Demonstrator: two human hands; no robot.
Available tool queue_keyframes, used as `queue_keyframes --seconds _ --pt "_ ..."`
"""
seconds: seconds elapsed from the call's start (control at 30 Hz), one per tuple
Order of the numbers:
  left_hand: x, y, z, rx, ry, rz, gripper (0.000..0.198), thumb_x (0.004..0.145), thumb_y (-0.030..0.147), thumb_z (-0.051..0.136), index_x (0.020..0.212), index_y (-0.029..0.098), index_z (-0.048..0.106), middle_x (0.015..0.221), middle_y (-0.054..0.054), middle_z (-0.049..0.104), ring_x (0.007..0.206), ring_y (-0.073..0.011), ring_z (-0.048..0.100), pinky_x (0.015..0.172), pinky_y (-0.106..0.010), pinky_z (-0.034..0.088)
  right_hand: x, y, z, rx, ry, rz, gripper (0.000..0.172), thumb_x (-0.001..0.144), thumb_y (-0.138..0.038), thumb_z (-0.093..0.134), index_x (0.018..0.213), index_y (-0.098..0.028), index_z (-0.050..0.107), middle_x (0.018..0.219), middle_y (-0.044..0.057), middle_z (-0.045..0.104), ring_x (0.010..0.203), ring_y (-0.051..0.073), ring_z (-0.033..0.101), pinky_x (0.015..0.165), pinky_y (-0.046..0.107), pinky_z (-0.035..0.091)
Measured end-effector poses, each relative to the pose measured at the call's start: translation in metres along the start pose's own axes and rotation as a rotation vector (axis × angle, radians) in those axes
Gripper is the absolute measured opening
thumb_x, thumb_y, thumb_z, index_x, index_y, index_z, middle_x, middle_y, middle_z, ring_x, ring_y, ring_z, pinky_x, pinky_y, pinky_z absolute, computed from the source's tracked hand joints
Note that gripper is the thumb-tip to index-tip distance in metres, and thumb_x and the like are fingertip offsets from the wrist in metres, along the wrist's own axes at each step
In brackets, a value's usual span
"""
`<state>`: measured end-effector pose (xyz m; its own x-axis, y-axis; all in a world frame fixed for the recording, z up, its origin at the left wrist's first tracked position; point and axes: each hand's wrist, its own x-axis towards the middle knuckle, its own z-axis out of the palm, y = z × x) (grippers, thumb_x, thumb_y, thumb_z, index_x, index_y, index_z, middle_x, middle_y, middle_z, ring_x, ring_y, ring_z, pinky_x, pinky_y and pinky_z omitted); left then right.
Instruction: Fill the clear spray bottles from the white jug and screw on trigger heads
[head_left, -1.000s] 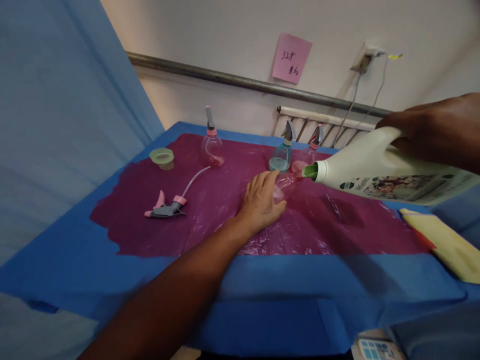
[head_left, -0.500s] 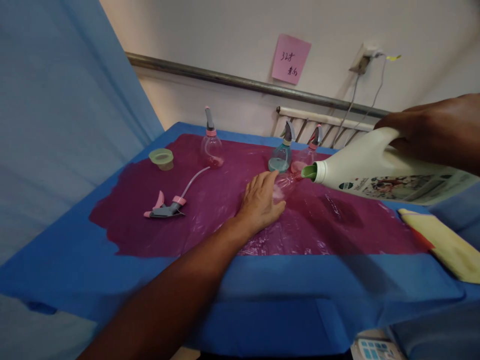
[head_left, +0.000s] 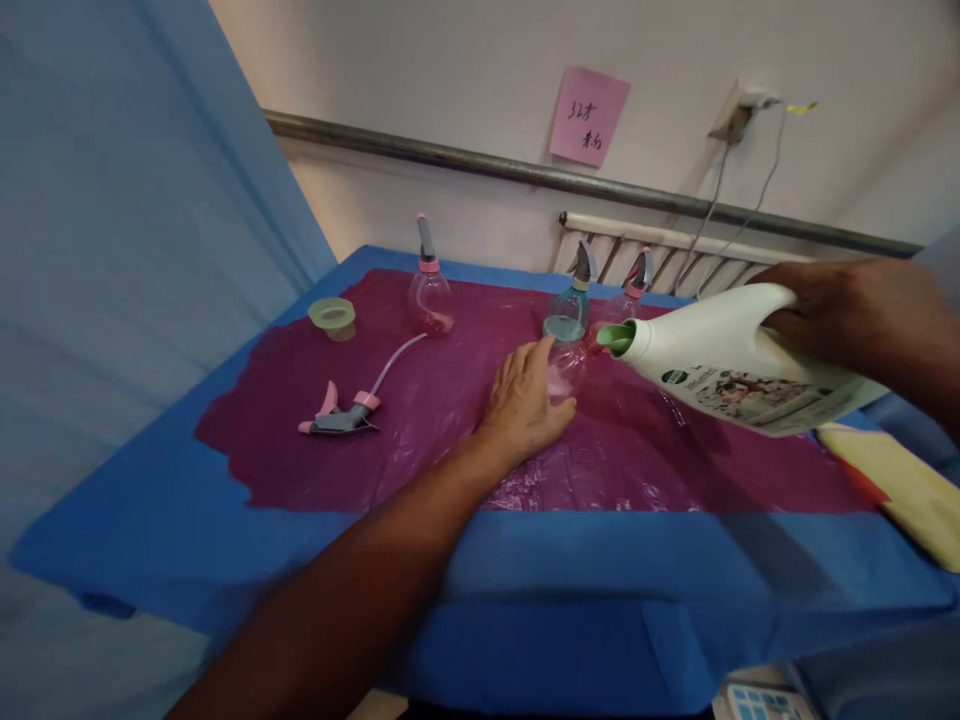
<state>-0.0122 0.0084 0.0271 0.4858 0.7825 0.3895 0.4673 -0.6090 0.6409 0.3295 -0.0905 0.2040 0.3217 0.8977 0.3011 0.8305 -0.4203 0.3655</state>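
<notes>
My left hand [head_left: 525, 400] is curled around a clear spray bottle body [head_left: 571, 366] without its top, tilted toward the right. My right hand [head_left: 832, 300] grips the handle of a large cream-coloured jug [head_left: 720, 350], probably of liquid detergent, with a printed label. The jug lies nearly on its side, and its green spout [head_left: 616, 338] is at the open neck of the bottle. Whether liquid is flowing cannot be made out. To the left, a grey and pink trigger sprayer head [head_left: 345, 415] with a thin tube lies on the dark pink plastic sheet [head_left: 442, 440].
A pink-collared spray bottle [head_left: 430, 295] stands at the back. A teal spray bottle [head_left: 568, 310] and another pink one [head_left: 636, 280] stand just behind my left hand. The measuring cup [head_left: 332, 318] is at left, a yellow cloth [head_left: 896, 480] at right. Blue cloth [head_left: 570, 560] covers the table.
The jug's rear end and my right hand have come down, so the jug tips less steeply. My left hand stays on the bottle; the view has shifted slightly.
</notes>
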Motion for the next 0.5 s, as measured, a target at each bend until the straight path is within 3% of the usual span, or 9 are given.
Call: queue_keyframes --seconds 0.2,0.33,0.5 --pt "0.001 -0.005 0.003 -0.077 0.015 -0.057 0.097 0.092 0.03 0.086 0.178 0.024 0.043 0.171 -0.018 0.059 0.164 -0.0402 0.057 0.141 -0.06 0.048 -0.004 -0.01 0.029 0.416 0.134 0.242 0.036 0.101 -0.01 0.072 0.13 -0.023 0.09 0.118 0.014 0.091 0.105 0.026 0.082 0.089 0.039 0.054" --pt "0.003 -0.008 0.004 -0.107 0.012 -0.072 0.097 0.089 0.032 0.087 0.177 0.024 0.045 0.172 -0.019 0.058 0.166 -0.041 0.057 0.143 -0.063 0.045 -0.005 -0.011 0.053 0.7 0.27 0.395 0.028 0.097 -0.002 0.075 0.116 -0.014 0.091 0.108 0.017 0.09 0.098 0.022 0.083 0.086 0.033 0.058" --pt "0.003 -0.007 0.003 -0.132 0.016 -0.102 0.093 0.087 0.034 0.09 0.17 0.026 0.049 0.167 -0.017 0.062 0.161 -0.0415 0.061 0.139 -0.066 0.049 -0.006 -0.014 0.106 1.215 0.451 0.503 0.007 0.094 -0.018 0.087 0.1 -0.021 0.09 0.115 0.017 0.091 0.097 0.024 0.084 0.085 0.035 0.066"
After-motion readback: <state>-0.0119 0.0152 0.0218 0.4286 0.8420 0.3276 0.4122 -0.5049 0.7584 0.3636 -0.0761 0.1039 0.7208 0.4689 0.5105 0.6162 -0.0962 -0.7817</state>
